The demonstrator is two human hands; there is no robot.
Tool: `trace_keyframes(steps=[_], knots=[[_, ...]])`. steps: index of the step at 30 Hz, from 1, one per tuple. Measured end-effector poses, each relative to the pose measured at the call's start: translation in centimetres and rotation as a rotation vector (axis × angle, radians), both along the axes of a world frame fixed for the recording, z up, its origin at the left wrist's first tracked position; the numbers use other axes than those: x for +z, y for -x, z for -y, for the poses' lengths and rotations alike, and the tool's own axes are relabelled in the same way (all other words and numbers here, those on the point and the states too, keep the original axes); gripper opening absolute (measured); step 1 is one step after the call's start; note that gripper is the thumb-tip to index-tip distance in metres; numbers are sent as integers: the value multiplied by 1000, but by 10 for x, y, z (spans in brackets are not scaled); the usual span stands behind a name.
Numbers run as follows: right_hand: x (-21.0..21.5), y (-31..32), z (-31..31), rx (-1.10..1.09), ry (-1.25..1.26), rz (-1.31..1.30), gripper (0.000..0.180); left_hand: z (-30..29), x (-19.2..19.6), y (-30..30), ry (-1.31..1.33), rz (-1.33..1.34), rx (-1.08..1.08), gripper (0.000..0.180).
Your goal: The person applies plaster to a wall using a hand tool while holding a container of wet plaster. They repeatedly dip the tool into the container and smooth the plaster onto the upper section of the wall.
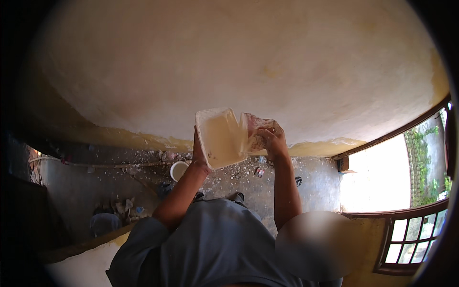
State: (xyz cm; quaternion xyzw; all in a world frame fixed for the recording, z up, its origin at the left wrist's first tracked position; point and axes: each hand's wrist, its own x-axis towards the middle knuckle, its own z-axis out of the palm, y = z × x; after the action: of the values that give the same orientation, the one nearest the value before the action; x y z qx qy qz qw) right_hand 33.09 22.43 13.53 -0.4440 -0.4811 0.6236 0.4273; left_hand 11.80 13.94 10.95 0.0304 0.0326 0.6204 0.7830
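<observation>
My left hand (199,158) is closed around the left side of a rectangular, whitish tub (199,136), tilted so its inside shows. A pale cream, smooth layer (221,136) covers the inside, with a few dark specks near the lower edge. At the tub's right edge, my right hand (276,142) grips a crumpled, see-through plastic bag (256,125) with reddish patches. The bag's left side meets the tub's rim; whether anything flows out of it I cannot tell. My right fingers are bent over the plastic.
A large wall (239,57) with a pale coat and yellowish lower edge rises ahead. White crumbs litter the grey floor (315,174). A white bucket (172,168) stands below my left forearm. A bright doorway (377,174) opens at right, above a paned window (413,230).
</observation>
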Motion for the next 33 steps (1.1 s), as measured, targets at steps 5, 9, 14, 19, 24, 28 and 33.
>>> trace_keyframes(steps=[5,9,14,19,24,28,33], knots=[[-17,16,-7,-468,257,-407,17,14,-26,45,80,-161,298,64],[-41,47,-16,-124,254,-795,13,49,-33,69,100,-169,399,61],[-41,102,-40,-188,316,-797,14,93,-37,90,55,-165,404,57],[9,128,-76,-185,247,-847,15,122,-78,110,83,-157,467,56],[114,134,-88,-341,130,-779,22,129,-69,118,90,-164,433,58],[214,131,-85,-106,27,-745,23,119,-47,115,96,-220,463,60],[351,115,-138,-82,-94,-672,29,106,-31,102,89,-210,384,60]])
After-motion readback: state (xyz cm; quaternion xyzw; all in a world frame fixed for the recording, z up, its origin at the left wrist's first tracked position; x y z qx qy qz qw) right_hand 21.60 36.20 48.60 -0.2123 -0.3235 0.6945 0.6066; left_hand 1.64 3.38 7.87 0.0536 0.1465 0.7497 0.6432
